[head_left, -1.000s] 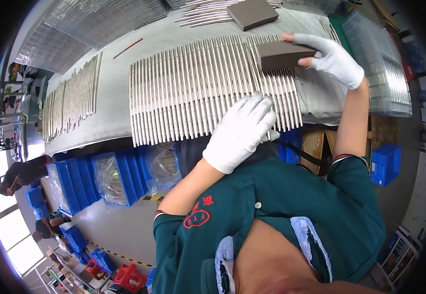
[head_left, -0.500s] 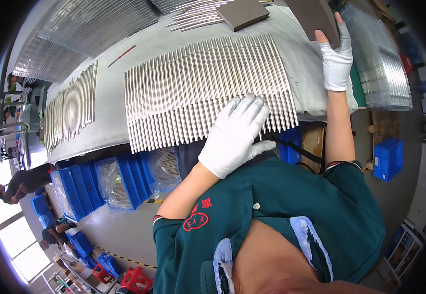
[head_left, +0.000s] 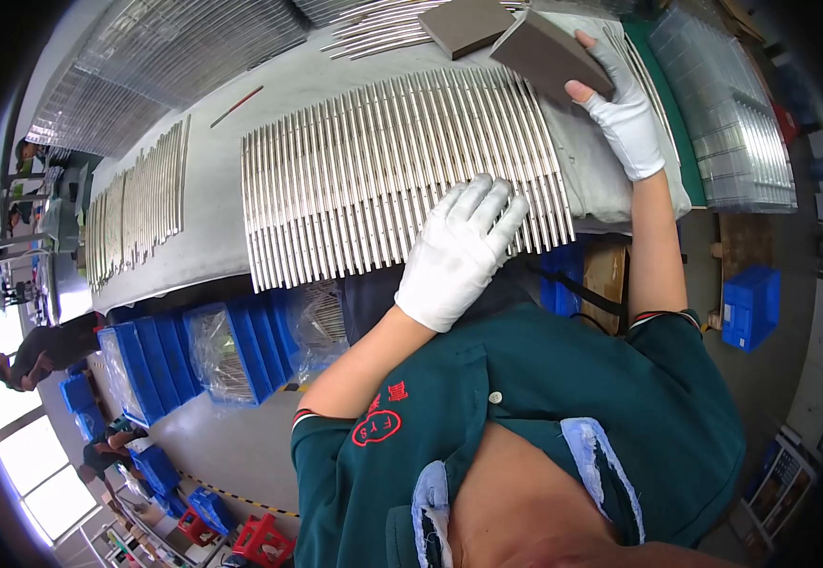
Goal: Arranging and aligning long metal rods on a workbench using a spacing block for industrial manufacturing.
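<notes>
A wide row of shiny metal rods (head_left: 374, 170) lies side by side on the white cloth (head_left: 213, 180). My left hand (head_left: 459, 256), in a white glove, rests over the near ends of the rods toward the right, its fingers extended and slightly apart. In my right hand (head_left: 631, 118), whose glove leaves the thumb tip and a fingertip bare, is a brown-grey rectangular block (head_left: 554, 57). The block is tilted above the far right corner of the row. A second brown-grey block (head_left: 468, 24) lies just left of it, on a loose pile of rods (head_left: 378, 28).
A smaller row of rods (head_left: 137, 204) and a thin red stick (head_left: 237, 106) lie on the left. Clear plastic trays (head_left: 729, 123) are stacked at the right edge. Blue crates (head_left: 151, 369) stand below the table's front edge. Two people are in the left background.
My right hand has brought the block left and nearer, from the far right toward the row's far right corner. My left hand has shifted slightly, its thumb no longer sticking out to the right.
</notes>
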The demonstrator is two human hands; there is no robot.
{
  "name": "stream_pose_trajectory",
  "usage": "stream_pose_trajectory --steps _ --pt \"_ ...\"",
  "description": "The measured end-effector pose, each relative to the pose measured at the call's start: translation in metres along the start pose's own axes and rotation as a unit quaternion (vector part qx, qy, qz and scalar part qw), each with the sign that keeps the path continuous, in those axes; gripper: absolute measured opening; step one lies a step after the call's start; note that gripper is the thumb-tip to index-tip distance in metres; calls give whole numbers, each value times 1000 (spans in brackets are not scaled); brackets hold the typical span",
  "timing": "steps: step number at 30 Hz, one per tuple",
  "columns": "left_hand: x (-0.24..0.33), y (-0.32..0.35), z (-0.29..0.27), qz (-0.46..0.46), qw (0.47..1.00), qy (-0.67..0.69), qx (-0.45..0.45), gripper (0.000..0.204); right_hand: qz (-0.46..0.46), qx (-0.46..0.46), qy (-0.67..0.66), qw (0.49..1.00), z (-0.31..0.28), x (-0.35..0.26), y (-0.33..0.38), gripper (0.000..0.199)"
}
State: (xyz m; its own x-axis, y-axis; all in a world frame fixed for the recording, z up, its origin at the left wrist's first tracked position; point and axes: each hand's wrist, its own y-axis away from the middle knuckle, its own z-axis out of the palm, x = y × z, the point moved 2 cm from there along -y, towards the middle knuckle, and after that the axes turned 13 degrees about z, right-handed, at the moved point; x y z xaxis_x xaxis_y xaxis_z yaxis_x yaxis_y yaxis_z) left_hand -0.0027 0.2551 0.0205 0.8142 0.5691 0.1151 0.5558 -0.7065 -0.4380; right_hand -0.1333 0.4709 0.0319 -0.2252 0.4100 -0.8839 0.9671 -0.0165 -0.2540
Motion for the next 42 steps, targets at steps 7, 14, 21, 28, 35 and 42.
stream_pose_trajectory --steps 7,14,21,28,35,42 --pt "5 3 -9 4 994 84 76 48 90 -275 -65 955 -3 -37 2 51" --pt "5 1 -11 -2 994 91 67 43 26 -394 -13 919 38 -58 4 50" --pt "5 -2 -13 8 994 83 65 43 36 -375 -42 925 26 -49 0 50" --pt "4 2 -13 12 994 94 61 45 85 -293 -11 952 -16 -45 -4 48" --pt "6 1 -13 -4 997 77 -9 58 -32 119 -40 992 -15 9 -10 56" --pt "6 3 -3 -17 998 55 -17 67 -12 122 -84 989 -7 16 -7 58"
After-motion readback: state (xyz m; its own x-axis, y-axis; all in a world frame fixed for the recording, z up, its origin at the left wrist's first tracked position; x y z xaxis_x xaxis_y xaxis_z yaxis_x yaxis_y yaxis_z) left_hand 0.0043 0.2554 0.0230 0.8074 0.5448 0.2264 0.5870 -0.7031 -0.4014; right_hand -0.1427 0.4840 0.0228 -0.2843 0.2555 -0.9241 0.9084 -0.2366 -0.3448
